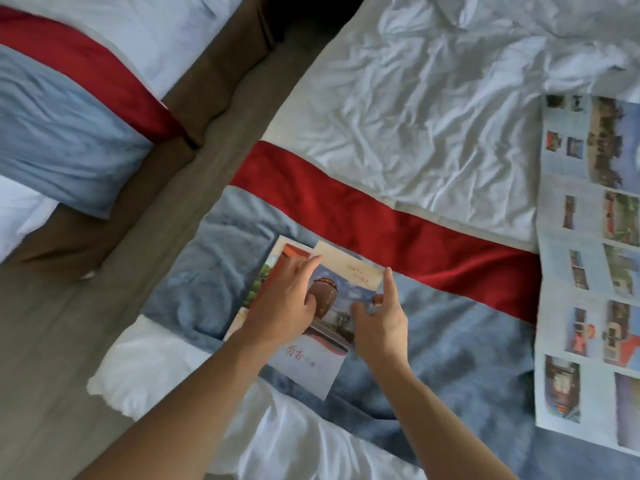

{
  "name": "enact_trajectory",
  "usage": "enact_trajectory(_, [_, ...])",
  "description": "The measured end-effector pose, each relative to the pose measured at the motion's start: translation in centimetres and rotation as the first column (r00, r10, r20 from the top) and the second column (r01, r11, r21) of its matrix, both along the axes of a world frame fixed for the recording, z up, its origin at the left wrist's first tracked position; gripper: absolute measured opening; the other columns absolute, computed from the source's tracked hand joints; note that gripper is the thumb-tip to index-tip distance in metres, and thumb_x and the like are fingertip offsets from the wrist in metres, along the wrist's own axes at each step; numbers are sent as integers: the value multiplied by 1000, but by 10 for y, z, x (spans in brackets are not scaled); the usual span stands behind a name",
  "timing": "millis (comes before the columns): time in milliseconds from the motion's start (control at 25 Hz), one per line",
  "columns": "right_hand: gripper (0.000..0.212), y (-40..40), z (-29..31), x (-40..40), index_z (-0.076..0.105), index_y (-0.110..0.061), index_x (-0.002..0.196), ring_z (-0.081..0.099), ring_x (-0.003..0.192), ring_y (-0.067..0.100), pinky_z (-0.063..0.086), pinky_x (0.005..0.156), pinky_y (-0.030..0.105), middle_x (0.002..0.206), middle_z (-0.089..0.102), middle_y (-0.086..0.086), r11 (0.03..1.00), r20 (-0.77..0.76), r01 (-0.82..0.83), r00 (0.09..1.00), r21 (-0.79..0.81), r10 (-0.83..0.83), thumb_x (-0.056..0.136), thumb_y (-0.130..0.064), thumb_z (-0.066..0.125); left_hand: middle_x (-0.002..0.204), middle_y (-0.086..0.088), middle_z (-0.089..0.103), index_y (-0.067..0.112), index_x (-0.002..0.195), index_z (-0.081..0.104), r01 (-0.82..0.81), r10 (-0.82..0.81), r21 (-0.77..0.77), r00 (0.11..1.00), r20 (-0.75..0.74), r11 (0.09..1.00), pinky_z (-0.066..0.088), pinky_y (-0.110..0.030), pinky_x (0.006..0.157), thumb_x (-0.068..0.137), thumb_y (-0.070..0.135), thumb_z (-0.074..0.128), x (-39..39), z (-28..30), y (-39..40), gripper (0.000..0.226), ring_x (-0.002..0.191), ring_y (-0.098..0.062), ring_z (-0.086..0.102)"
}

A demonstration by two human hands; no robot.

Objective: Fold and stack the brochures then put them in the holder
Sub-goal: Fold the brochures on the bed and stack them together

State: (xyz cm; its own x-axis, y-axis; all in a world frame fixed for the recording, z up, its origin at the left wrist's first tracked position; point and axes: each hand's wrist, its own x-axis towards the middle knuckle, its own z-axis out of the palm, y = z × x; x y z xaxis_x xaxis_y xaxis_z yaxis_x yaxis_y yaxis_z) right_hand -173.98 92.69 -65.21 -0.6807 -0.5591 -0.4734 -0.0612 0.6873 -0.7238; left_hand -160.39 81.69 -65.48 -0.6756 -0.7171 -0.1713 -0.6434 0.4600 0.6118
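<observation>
Brochures (pixel 313 327), folded and stacked 2 deep, are laid on the blue bed runner (pixel 450 358). The left hand (pixel 287 303) is pressed flat on top; the right hand (pixel 379 322), relaxed, is touching the stack's 3 o'clock edge. An unfolded brochure (pixel 588 271) is spread well apart at 3 o'clock.

The folded brochure with the brown urn picture (pixel 322 341) bore red Chinese characters near its lower edge. They were too blurred to read. Faint lettering on its cream upper panel was illegible too.
</observation>
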Motion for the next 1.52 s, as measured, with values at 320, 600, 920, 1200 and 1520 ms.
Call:
enact_trajectory(320, [81,-52,-30,72,30,-43,148,53,66,15,33,40,24,144,30,-6,952,-217,-275,929,132,299,80,-9,58,138,-1,41,20,135,49,-7,7,-13,1000,18,1000,54,-36,81,84,-4,61,56,-26,-48,58,117,-26,55])
enact_trajectory(600, [71,-60,-43,80,45,-34,145,57,77,21,39,43,26,155,24,4,948,-340,-247,890,199,304,83,-1,57,151,-7,29,15,138,45,75,-76,11,991,108,997,55,-36,79,86,-1,64,60,-39,-63,58,122,-26,54])
enact_trajectory(920, [56,-50,-51,80,56,-26,137,58,113,26,56,74,42,150,35,3,956,-418,-222,862,194,285,83,-24,72,157,-11,26,14,144,41,171,-140,-115,962,236,979,42,-39,104,88,8,63,65,-52,-60,59,134,-29,37])
enact_trajectory(1200, [79,-34,-70,100,37,-20,154,24,150,30,31,116,47,163,27,13,821,-506,-485,648,302,569,85,-37,72,164,-11,17,11,150,38,288,-270,-92,948,169,953,26,-39,120,91,25,65,71,-74,-52,66,154,-25,9])
enact_trajectory(1520, [76,-37,-75,96,36,-25,153,20,151,25,24,120,43,163,28,6,797,-456,-501,654,336,603,86,-46,66,154,-9,32,14,138,49,259,-228,-99,941,251,961,38,-40,109,81,24,75,55,-70,-53,63,148,-24,23])
